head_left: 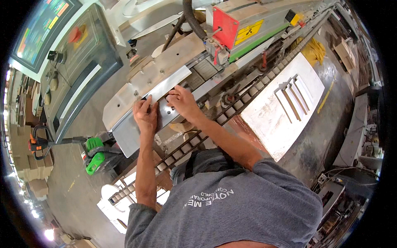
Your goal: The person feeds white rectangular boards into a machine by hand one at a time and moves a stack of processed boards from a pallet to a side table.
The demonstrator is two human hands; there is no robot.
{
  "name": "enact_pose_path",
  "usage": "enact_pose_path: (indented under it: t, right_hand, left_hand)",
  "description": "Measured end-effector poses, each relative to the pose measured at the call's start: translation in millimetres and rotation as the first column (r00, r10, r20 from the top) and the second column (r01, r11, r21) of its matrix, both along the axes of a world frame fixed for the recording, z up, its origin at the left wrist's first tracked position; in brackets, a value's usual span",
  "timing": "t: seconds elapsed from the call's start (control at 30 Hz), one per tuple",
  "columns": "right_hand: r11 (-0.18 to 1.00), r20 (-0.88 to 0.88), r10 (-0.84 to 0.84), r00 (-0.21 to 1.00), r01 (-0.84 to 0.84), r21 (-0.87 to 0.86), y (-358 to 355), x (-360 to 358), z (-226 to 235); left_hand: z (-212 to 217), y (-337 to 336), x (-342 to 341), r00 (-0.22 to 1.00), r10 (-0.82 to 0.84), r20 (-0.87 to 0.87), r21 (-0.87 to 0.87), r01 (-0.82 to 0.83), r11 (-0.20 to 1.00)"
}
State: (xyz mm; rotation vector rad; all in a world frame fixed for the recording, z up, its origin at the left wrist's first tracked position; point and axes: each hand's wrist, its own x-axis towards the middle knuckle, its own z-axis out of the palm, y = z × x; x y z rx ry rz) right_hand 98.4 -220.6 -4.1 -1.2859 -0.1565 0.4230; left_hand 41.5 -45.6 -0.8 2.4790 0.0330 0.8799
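Head view, two curled hands [145,116] [182,102], cannot tell if gripping, one metal guide [168,84], one red panel [226,25]

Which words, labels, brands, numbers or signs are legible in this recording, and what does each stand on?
Gray T-shirt: white lettering, upside down, partly lost in folds; I won't copy its wording.
Machine housing: yellow label with a dark symbol, too small to make out.
Screen: coloured blocks, too blurred to read.
Silvery metal plate: no lettering visible.
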Motion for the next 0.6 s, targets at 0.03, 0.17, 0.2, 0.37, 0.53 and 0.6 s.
enact_pose_path:
  t: [0.03,0.17,0.2,0.37,0.53,0.6]
  right_hand:
    - [1.0,0.047,-0.026,0.999,0.026,-0.008,-6,7,-4]
    - [0.997,0.105,-0.079,0.991,0.078,0.014,-36,33,-12]
    - [0.996,0.09,-0.089,0.992,0.086,0.036,-43,39,-11]
    - [0.985,0.094,-0.153,0.984,0.159,-0.062,-83,63,3]
    - [0.886,0.605,-0.266,0.751,0.437,-0.152,-138,33,16]
    - [0.916,0.627,-0.168,0.761,0.356,-0.186,-168,-3,14]
  left_hand:
    - [1,-9,6,1.0,0.009,-0.004,0.007,-0.009,1.0]
    - [1,-41,33,1.0,-0.009,0.003,0.009,0.009,1.0]
    - [2,-49,40,1.0,-0.016,-0.004,0.014,0.016,1.0]
    - [5,-88,72,0.998,-0.052,0.027,0.008,0.052,0.999]
    - [-7,-129,112,0.992,-0.088,-0.089,-0.05,0.084,0.995]
    - [-14,-138,122,0.992,-0.125,-0.023,-0.098,0.123,0.988]
